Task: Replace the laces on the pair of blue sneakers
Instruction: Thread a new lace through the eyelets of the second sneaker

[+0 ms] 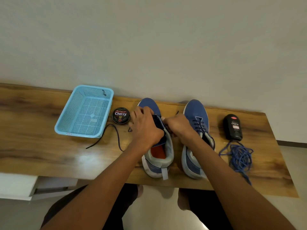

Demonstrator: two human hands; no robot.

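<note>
Two blue sneakers stand side by side on the wooden table, toes toward the wall. My left hand grips the left sneaker at its tongue and left eyelet side. My right hand pinches at the right eyelet side of the same shoe; what its fingers hold is hidden. A dark lace trails from that shoe across the table to the left. The right sneaker is laced with a dark lace. A tangled bundle of blue laces lies to its right.
A light blue mesh basket sits at the left near the wall, with a round Cherry polish tin beside it. A black Cherry polish bottle lies at the right. The table's front edge is just behind the shoe heels.
</note>
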